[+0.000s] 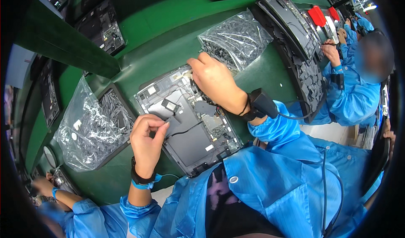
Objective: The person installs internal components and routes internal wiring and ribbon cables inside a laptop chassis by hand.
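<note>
An opened laptop base, with its battery, circuit board and cables bare, lies at a slant before me. My left hand is over its left side, thumb and forefinger pinched on a small dark grey strip. At the far edge of the base, my right hand has its fingers curled together by the corner. Whatever those fingertips may hold is hidden. Between the hands, a small black-edged piece with a white face sits on the base. A dark grey flat piece rests over the circuit board.
Clear bags of small dark parts lie left and far right. A black tray of grey pieces stands to the right, by another opened laptop base. A green post rises at left. Co-workers sit on both sides.
</note>
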